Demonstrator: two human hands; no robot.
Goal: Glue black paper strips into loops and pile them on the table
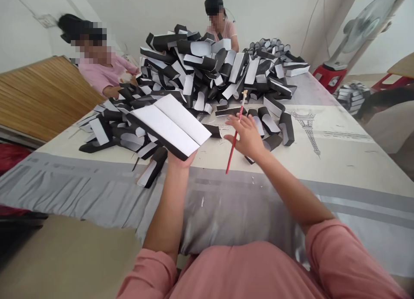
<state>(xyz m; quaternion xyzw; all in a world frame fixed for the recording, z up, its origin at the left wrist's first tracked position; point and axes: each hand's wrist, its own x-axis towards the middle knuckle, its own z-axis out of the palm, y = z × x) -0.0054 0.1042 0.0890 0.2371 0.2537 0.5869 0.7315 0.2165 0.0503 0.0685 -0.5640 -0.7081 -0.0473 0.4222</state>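
My left hand [183,160] holds up two long paper boxes [161,122] side by side, their white faces toward me and a black side along the lower edge. Most of that hand's fingers are hidden beneath them. To the right, my right hand [248,135] has a thin red-handled brush [233,151] lodged among its partly stretched fingers. The pale bristle end points up and away from me. Just beyond both hands lies a big heap of similar black-and-white paper boxes [200,62]. One loose box [152,167] lies left of my left wrist.
A grey and cream cloth printed with a tower covers the table [343,161]. Co-workers sit at the left [100,74] and far side [228,29]; another person [393,118] is at the right. A fan [365,25] stands on a red stool [330,77].
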